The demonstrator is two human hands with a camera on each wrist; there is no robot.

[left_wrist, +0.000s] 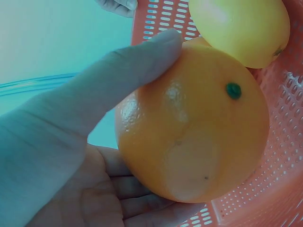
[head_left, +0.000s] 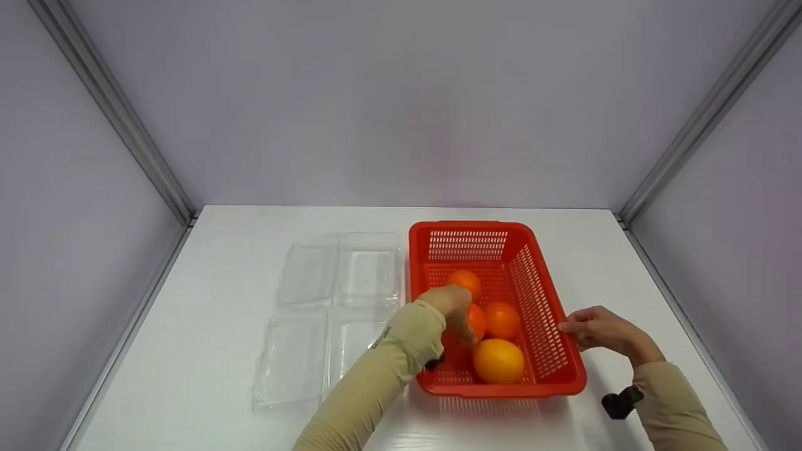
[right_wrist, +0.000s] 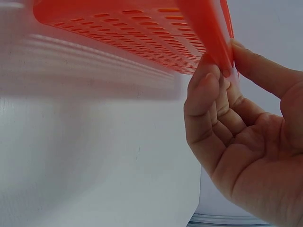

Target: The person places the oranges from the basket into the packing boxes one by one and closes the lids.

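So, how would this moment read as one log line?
left hand: grips orange | right hand: pinches basket | other fruit: inside basket | clear plastic: left of basket

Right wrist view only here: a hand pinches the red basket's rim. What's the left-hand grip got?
Observer: The left-hand grip holds an orange.
Operator: More fruit in the basket?
Observer: Three more pieces show in the head view: a far orange, a right-side orange and a yellower fruit nearest the wearer.
Operator: Anything left of the basket?
Observer: Clear plastic compartments, on the white table.
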